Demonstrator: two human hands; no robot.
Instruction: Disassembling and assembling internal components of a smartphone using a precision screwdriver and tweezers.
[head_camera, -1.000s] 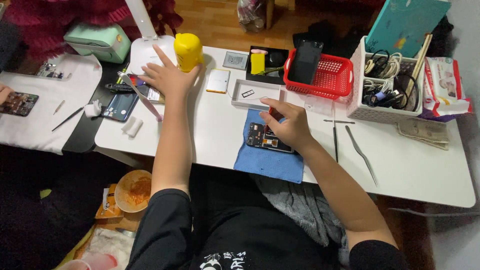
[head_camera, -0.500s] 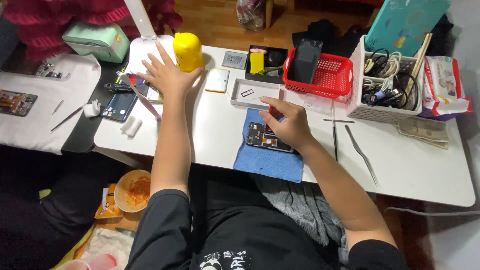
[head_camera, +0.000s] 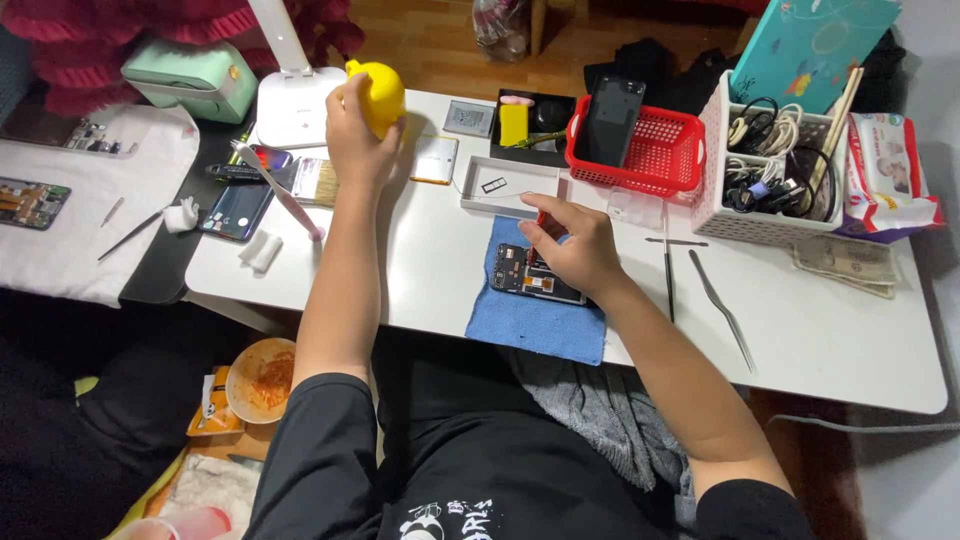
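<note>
Your left hand (head_camera: 352, 130) wraps the rounded yellow rubber blower (head_camera: 380, 95) at the table's far edge, lifted clear. Your right hand (head_camera: 570, 245) pinches a thin red-handled tool (head_camera: 540, 222) over the opened phone (head_camera: 535, 280), which rests on the blue cloth mat (head_camera: 530, 320) to keep it steady.

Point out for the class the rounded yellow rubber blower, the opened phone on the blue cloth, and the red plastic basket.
Rounded yellow rubber blower (head_camera: 383, 92), head view, on its bulb beside the left hand.
Opened phone (head_camera: 530, 278), head view, on its exposed inside.
Red plastic basket (head_camera: 668, 152), head view, on its right mesh wall.
</note>
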